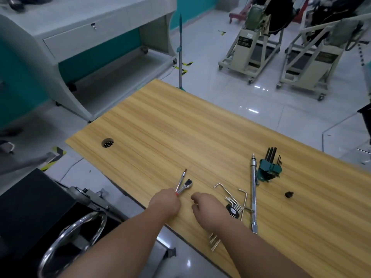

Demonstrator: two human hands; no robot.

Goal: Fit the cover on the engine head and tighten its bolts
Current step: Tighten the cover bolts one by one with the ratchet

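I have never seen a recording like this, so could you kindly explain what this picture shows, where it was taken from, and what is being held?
There is no machine here: a camera worn on a person's head looks down at two bare arms over a wooden table. The left hand grips a small ratchet wrench together with a thin screwdriver-like tool. The right hand is curled; whether it holds anything is unclear. On the table lie loose hex keys, a long chrome extension bar, a green hex key holder and a small black part.
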